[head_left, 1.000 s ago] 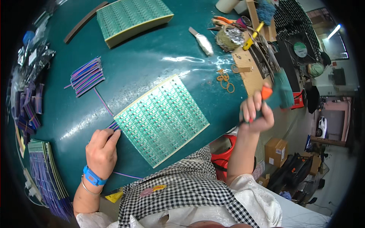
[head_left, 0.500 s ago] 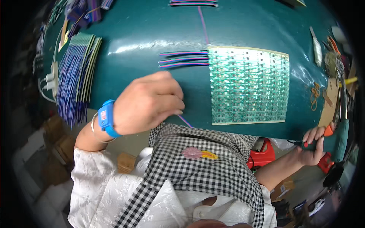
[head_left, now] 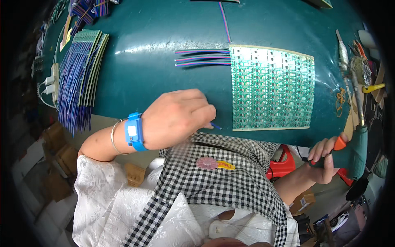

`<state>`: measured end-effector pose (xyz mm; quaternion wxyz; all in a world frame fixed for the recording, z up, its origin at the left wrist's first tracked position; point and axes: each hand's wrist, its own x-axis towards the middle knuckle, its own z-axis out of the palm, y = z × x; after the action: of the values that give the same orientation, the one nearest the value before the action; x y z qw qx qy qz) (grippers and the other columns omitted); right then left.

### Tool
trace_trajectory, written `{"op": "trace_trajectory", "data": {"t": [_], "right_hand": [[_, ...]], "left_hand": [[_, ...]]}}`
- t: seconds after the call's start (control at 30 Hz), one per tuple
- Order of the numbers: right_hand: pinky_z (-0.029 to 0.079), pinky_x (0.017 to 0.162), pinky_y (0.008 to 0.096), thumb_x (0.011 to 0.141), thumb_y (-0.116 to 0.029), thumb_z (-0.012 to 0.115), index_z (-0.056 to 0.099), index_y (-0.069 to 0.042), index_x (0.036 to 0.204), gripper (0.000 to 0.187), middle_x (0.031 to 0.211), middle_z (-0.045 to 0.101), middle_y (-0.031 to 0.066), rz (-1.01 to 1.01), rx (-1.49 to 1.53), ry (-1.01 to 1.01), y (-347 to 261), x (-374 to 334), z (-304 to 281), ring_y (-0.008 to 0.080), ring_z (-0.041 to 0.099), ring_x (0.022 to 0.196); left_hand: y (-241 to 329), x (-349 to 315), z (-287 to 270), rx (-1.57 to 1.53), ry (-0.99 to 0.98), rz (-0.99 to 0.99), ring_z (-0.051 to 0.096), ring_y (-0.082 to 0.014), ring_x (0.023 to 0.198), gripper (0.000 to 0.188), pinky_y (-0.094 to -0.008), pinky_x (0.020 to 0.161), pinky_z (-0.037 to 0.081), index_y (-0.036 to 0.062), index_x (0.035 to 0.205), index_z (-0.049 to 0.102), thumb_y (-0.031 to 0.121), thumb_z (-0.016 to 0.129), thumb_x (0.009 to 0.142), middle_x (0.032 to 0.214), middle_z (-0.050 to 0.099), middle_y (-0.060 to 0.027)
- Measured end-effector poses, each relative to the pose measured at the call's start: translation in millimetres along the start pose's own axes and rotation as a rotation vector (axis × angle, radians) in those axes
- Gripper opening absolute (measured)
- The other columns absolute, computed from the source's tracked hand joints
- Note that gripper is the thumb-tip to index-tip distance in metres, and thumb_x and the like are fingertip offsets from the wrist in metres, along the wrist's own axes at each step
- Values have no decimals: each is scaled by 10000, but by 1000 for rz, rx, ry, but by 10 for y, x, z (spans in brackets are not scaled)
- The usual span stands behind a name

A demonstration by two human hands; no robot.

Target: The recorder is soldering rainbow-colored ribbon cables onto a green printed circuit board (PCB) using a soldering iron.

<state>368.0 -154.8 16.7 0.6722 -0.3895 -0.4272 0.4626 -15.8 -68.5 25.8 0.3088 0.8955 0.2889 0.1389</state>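
In my left hand (head_left: 181,115), pinched between thumb and fingers, is a thin blue-purple wire (head_left: 216,126); its free end points toward the circuit board panel (head_left: 273,88). That green panel lies flat on the table to the right of the hand. Several ribbon wires (head_left: 201,59) reach left from its upper left edge. Another ribbon wire (head_left: 224,20) runs up from near its top left corner. My right hand (head_left: 325,156), at the table's right front edge, is closed around a dark-handled tool with an orange end (head_left: 340,143); the fingers hide most of it, and its kind is unclear.
A stack of boards with blue wires (head_left: 82,74) lies at the left, beside a white power strip (head_left: 55,84). Bundled wires (head_left: 84,12) sit at the far left. On the right are rubber bands (head_left: 340,103) and a teal-handled tool with a metal shaft (head_left: 357,152).
My left hand has moved right with the wire, closer to the panel. The right hand and its tool have shifted slightly left. The whole view has shifted a little.
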Motion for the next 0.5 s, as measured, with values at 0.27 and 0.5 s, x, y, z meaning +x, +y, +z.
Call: {"op": "trace_trajectory", "data": {"t": [0.27, 0.5], "right_hand": [[481, 478, 308, 862, -54, 663, 392, 125, 1400, 628, 730, 550, 99, 63, -407, -108, -250, -410, 284, 181, 543, 530], [463, 476, 292, 754, -74, 742, 502, 107, 1298, 621, 697, 571, 91, 507, -240, -22, -210, -437, 634, 176, 542, 516]], "left_hand": [[-267, 448, -84, 184, 360, 110, 686, -262, 755, 284, -353, 645, 567, 21, 1037, 734, -40, 745, 759, 909, 687, -90], [-442, 405, 87, 117, 379, 44, 668, -247, 735, 317, -342, 626, 557, 32, 1020, 753, -62, 766, 718, 910, 651, -85]]}}
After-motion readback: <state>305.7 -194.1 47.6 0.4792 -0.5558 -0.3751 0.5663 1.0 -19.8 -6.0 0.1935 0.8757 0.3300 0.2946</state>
